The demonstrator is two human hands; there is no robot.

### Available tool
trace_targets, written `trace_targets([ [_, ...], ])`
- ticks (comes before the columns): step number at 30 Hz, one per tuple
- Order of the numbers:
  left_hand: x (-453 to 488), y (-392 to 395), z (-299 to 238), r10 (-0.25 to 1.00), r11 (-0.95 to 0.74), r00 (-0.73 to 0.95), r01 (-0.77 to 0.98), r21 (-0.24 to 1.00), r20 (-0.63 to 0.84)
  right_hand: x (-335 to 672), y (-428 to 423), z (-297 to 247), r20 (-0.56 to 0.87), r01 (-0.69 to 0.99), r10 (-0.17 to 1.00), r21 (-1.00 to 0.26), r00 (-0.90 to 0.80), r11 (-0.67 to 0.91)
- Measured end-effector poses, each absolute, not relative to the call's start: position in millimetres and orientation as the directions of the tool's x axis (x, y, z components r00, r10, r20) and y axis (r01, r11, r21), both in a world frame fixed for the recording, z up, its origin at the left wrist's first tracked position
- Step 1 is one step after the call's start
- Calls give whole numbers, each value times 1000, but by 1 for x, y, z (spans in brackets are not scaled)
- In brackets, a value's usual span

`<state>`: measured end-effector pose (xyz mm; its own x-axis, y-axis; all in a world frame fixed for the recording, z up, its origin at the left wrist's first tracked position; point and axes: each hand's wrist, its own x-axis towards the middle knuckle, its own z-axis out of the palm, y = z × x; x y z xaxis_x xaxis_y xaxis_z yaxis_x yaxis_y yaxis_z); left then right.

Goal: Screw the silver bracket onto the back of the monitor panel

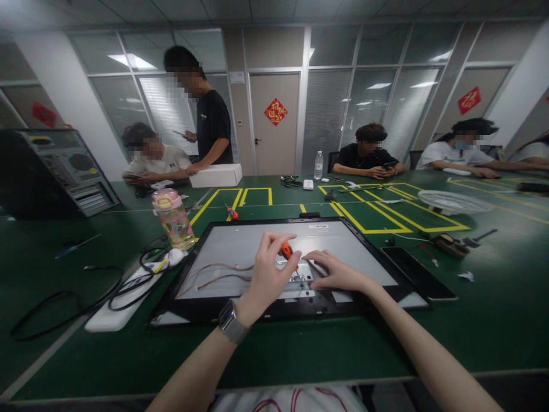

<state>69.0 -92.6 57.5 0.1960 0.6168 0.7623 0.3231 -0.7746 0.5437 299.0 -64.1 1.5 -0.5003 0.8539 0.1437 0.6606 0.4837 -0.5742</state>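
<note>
Spreading across the view, the green bench [274, 355] carries a black-edged panel [227, 243], grey side up; left of it lie a white strip [112, 312] and a bottle [175, 223]; over the panel, the left grip [268, 270] pinches an orange screwdriver [286, 250], pointed down at a bracket [303, 273]; beside it, the right grip [338, 273] bends low, whether pinching anything one cannot tell.
</note>
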Motion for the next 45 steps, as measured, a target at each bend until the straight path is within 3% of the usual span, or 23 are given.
trace_targets([
  [16, 68, -91, 58, 670, -742, 189, 147, 654, 718, 300, -64, 2, 148, 652, 849, -578, -508, 491],
  [30, 70, -87, 58, 690, -721, 91, 181, 669, 718, 300, -64, 1, 152, 648, 844, -575, -515, 499],
  [45, 72, -90, 55, 699, -714, 109, 152, 684, 706, 300, -64, 2, 152, 649, 844, -575, -514, 498],
])
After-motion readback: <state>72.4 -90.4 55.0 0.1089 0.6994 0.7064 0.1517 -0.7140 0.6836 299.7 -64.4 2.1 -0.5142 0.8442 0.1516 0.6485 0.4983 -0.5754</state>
